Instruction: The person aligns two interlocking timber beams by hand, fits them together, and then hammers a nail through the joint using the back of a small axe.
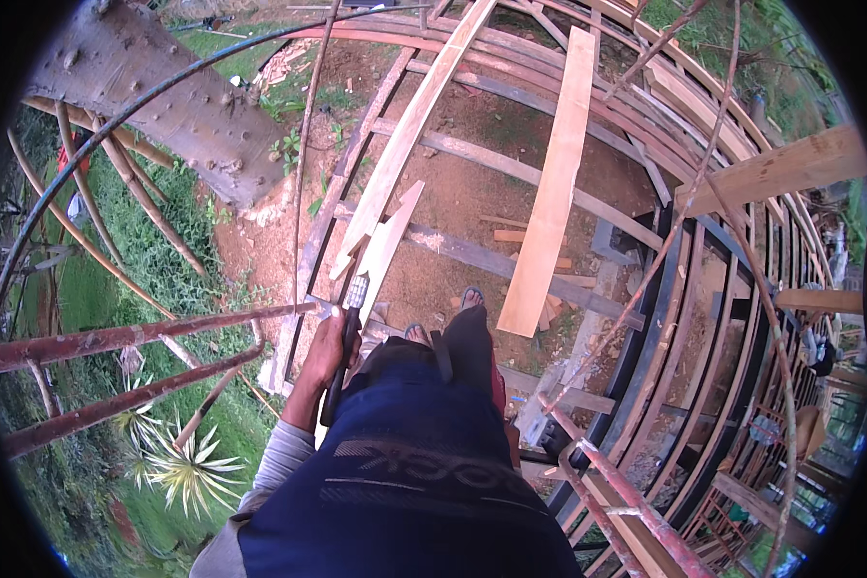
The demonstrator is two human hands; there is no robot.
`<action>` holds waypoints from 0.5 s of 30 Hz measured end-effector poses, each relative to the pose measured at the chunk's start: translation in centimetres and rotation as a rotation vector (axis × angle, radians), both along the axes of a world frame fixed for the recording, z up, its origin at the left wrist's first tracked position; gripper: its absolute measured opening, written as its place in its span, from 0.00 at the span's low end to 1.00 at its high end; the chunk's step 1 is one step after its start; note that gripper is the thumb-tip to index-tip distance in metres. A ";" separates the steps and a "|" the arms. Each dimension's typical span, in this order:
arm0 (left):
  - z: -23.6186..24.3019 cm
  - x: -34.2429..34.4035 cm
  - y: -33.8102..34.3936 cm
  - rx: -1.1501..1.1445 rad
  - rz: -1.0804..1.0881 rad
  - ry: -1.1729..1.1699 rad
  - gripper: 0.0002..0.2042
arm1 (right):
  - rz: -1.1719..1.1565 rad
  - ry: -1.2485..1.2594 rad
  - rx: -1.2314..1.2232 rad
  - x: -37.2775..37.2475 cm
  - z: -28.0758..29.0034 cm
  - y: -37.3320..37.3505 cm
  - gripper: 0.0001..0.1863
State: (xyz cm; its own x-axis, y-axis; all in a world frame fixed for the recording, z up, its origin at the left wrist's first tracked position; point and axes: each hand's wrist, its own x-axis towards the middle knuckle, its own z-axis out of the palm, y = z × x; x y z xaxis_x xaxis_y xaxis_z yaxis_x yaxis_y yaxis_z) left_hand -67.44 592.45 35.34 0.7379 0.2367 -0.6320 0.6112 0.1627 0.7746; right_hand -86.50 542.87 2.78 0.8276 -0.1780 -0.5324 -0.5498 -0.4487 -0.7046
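My left hand is closed around a dark, narrow tool beside my left hip. A pale grey, ribbed end shows just past my fingers; its exact kind is unclear. That end lies close to a notched wooden board and the cut end of a long plank. Only a sliver of my right hand shows at the right edge of my dark blue shirt, its fingers hidden behind my body.
Below me, grey beams form an open frame above bare soil. A wide loose plank lies across it. Red pipes reach in from the left near my left hand; more pipes stand at lower right. A tree trunk rises at upper left.
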 end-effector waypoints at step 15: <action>-6.1 24.3 0.1 0.013 0.200 -0.444 0.18 | 0.988 0.182 0.425 54.2 25.7 30.5 0.28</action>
State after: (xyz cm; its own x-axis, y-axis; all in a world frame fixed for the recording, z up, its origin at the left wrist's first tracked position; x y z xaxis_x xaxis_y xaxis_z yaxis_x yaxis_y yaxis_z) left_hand -43.14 592.58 29.22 0.8748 0.4075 -0.2621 0.1786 0.2318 0.9562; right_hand -32.34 573.33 28.49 0.4068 0.7496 -0.5221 -0.1917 -0.4888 -0.8511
